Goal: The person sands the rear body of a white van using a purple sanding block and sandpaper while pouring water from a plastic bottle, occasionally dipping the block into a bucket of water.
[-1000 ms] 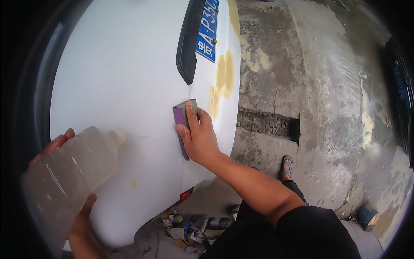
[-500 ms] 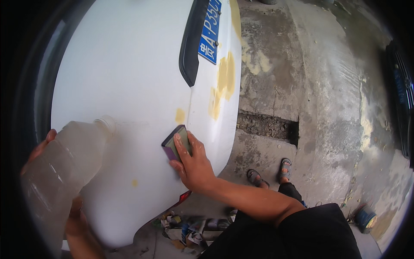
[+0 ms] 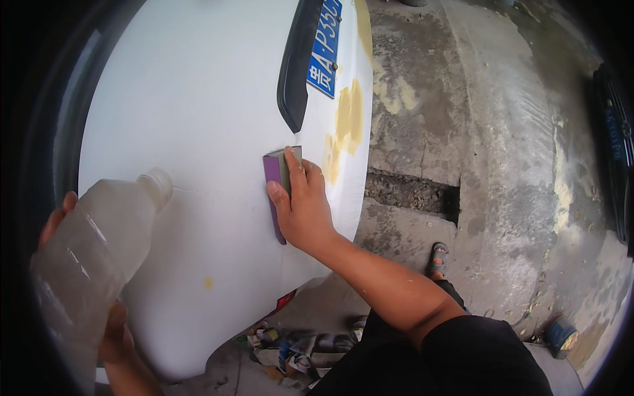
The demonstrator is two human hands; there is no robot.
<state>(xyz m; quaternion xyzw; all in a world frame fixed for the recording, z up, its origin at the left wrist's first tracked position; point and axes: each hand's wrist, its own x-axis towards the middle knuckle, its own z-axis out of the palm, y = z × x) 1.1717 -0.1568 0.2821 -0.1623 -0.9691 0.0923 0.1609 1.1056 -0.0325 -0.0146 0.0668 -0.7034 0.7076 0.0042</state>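
My right hand (image 3: 305,211) presses a sanding block (image 3: 273,181), purple along one side, flat against a white car panel (image 3: 185,99). The block lies just below the black trim strip (image 3: 290,86) and the blue licence plate (image 3: 323,63). At the left, my left hand (image 3: 116,336) is wrapped round a large translucent plastic bottle (image 3: 92,251). The bottle is tilted, its uncapped-looking mouth toward the panel; whether water runs out is hard to make out. Yellowish filler patches (image 3: 349,122) mark the car's edge, and a small filler spot (image 3: 209,283) sits lower down.
Concrete floor (image 3: 489,198) with a rectangular pit (image 3: 413,195) lies to the right of the car. A paint can (image 3: 561,336) stands at lower right. Scraps of rubbish (image 3: 290,353) lie under the car's near corner. Another dark vehicle (image 3: 614,152) is at the far right.
My right hand has slid the sanding block farther up the panel toward the black trim, over where a small filler spot showed. The bottle in my left hand has shifted slightly left.
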